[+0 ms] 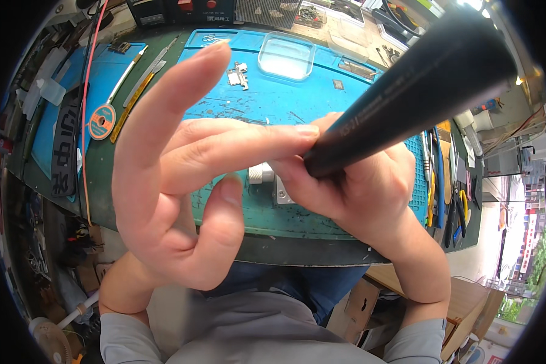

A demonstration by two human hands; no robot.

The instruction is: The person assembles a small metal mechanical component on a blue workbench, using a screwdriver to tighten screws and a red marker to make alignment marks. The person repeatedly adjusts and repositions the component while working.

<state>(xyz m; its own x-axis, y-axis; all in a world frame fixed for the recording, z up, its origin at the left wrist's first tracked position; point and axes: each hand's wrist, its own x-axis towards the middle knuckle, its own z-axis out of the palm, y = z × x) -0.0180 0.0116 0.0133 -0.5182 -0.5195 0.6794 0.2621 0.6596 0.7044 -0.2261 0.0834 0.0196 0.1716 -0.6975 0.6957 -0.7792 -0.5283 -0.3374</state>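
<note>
Right hand (pixel 358 188) grips a black tool (pixel 406 97), fingers wrapped tight round its lower end; the barrel runs up and right toward the camera, big and blurred. Tip is hidden behind the hands. Left hand (pixel 182 182) is spread wide: index up, middle finger stretched across to touch the right fingers at the tool's end, thumb curled below. It holds nothing that I can see.

Between the hands, down on the mat (pixel 273 103), a small metal part (pixel 267 176): knurled silver knob on a flat plate, mostly covered. Can't tell if any finger touches it.

Counter (pixel 103 188) is dark green, with the blue mat over the middle. On the mat: clear plastic tray (pixel 286 56) at the far edge, small metal bracket (pixel 238 75) just left of it. Left of the mat: solder-wick spool (pixel 102 121), long tweezers (pixel 133 91), a red wire (pixel 86 109) running down the counter. Right edge: pliers and hand tools (pixel 449 194) in a row. Far side: bench equipment and parts boxes, cluttered.

Under the counter: cardboard boxes (pixel 364 303), a white fan (pixel 48 340) at lower left. Daylight and a street at far right.
</note>
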